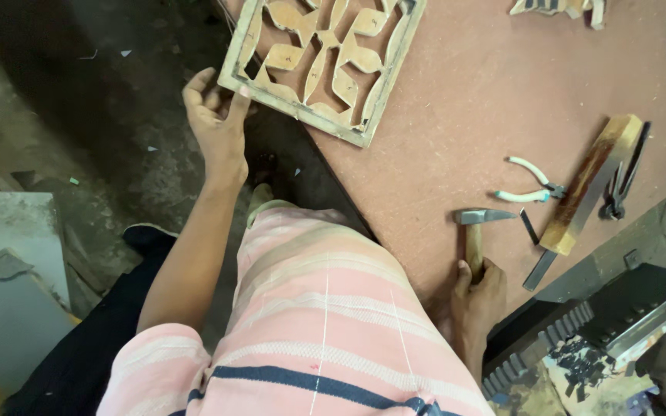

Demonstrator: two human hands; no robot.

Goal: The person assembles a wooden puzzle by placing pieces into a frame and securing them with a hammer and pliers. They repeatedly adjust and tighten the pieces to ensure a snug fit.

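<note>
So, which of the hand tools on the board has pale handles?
The pliers beside the wooden block; the hammer has a wooden handle, the pincers are dark.

Packages, labels, signs, screens: none in my view. Nothing of that kind lies on or around the reddish-brown board (464, 92) in front of me; no wrapper, tag, placard or display shows anywhere near it.

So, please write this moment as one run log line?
left hand: grips panel corner | right hand: holds hammer on table | pliers: idle
</note>
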